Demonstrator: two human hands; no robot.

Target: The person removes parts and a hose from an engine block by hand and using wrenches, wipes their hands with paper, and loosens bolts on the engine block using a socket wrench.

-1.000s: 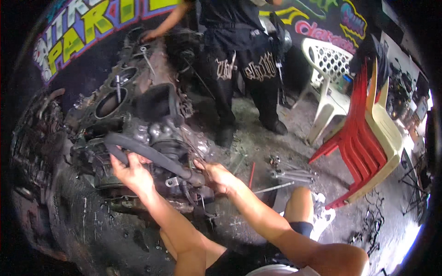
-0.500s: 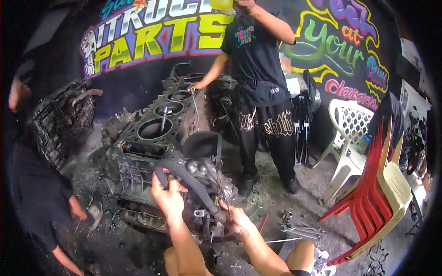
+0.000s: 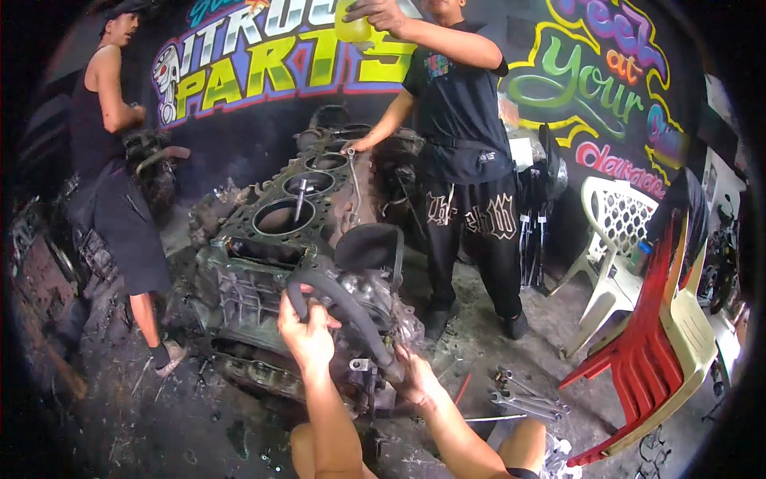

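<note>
A thick, curved black hose (image 3: 351, 307) arches over the near end of a greasy engine block (image 3: 255, 291). My left hand (image 3: 309, 329) is closed around its upper left end, thumb and fingers wrapped on the rubber. Lower down on the right, my right hand (image 3: 415, 377) grips the other end, its fingers partly hidden behind the hose. Just beyond the hose is a dark, rounded cover-like part (image 3: 369, 246) on the block. Beside my hands, a small metal bracket with a hole (image 3: 361, 365) shows on the block's front.
A metal rod (image 3: 301, 201) stands in an open cylinder bore, and a long wrench (image 3: 353, 188) rests on the block. Several wrenches (image 3: 527, 403) lie on the floor at right, near stacked chairs (image 3: 638, 359). One co-worker (image 3: 455, 104) stands behind the block, another person (image 3: 120, 184) at left.
The view has shifted slightly, while both hands keep their grip on the hose. The person at left has come further into view. The co-worker's hand with the yellow bag has moved left.
</note>
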